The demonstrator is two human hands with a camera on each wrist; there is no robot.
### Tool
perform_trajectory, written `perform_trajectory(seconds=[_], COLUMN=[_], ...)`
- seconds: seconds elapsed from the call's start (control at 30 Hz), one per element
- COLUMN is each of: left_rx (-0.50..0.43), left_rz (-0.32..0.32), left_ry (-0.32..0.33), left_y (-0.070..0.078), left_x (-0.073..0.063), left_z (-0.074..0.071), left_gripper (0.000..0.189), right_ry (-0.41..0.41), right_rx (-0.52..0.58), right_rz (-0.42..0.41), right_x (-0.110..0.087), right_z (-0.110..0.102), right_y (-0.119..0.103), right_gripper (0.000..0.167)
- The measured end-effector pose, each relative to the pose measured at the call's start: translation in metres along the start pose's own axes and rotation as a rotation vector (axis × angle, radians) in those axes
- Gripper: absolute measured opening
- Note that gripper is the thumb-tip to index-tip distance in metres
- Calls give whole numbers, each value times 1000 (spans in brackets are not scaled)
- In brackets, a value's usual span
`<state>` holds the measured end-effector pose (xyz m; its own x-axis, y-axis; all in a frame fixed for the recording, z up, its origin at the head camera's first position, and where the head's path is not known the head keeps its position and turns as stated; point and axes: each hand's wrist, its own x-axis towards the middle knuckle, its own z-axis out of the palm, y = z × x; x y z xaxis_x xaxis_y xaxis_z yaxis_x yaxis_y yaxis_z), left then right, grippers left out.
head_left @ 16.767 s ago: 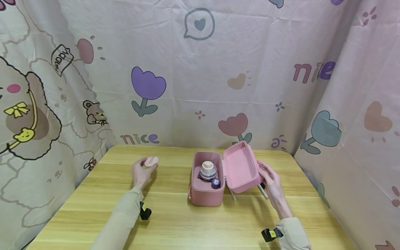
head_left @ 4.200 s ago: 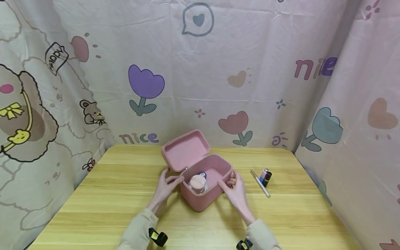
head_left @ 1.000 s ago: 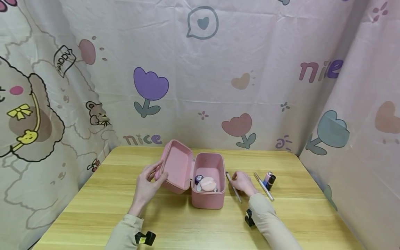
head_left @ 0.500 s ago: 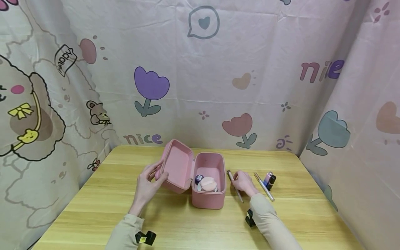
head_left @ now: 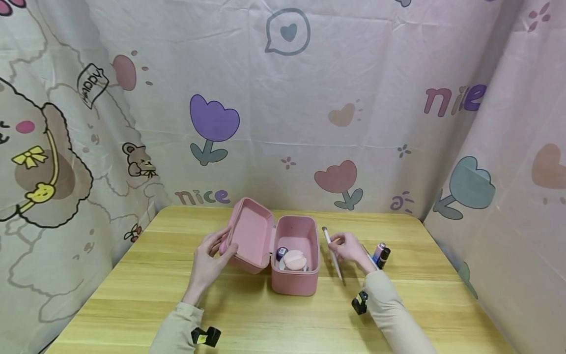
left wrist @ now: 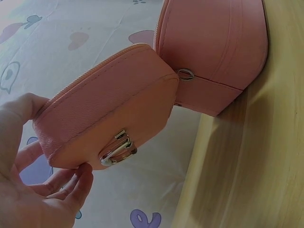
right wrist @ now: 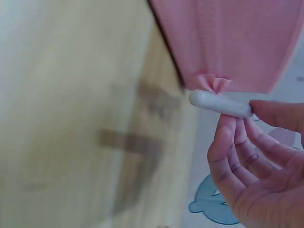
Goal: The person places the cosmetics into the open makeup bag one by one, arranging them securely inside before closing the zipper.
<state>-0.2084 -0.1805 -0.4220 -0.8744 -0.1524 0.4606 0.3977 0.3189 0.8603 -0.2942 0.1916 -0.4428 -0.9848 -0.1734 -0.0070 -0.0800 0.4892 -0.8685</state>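
My left hand (head_left: 208, 263) grips the outer end of the raised lid (head_left: 253, 235) of a pink cosmetic case (head_left: 294, 285). In the left wrist view, thumb and fingers pinch the lid (left wrist: 109, 109) near its metal buckle (left wrist: 118, 148). Inside the case, a pale pink powder puff (head_left: 295, 260) lies on a partly hidden clear jar, beside a small dark-blue-lidded container (head_left: 281, 252). To the case's right, my right hand (head_left: 348, 247) pinches a white-handled makeup brush (head_left: 334, 263), dark tip up and away from me. The right wrist view shows its rounded handle end (right wrist: 213, 102) between thumb and fingers.
Right of the right hand, a slim silver pen-like tube (head_left: 370, 257) is partly covered by the wrist. Beside it stand a pink-and-blue tube (head_left: 379, 251) and a black-capped tube (head_left: 383, 258). A printed curtain (head_left: 283, 98) hangs behind the wooden table (head_left: 247, 314).
Over the last second my right hand has raised the brush off the table and shifted slightly right and away. My left hand stays on the lid. Earlier, the puff was in my left hand.
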Motion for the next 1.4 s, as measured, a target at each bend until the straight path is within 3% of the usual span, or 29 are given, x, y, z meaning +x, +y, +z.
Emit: perform_trajectory(seconds=[0.33,0.93,1.4], left_rx=[-11,1,-17], left_rz=[-3,-9,-8], left_ry=[5,-5,-14], left_y=[0,0,0], left_x=[0,0,-1], left_z=[0,0,0], left_gripper=[49,49,50], right_ry=[-47,-106,-184], right_rx=[113,133,97], right_rz=[-75,-162,-150], right_x=[4,23,42], right_z=[-16,-24,-14], right_y=[-19,-59,-83], right_gripper=[34,32,32])
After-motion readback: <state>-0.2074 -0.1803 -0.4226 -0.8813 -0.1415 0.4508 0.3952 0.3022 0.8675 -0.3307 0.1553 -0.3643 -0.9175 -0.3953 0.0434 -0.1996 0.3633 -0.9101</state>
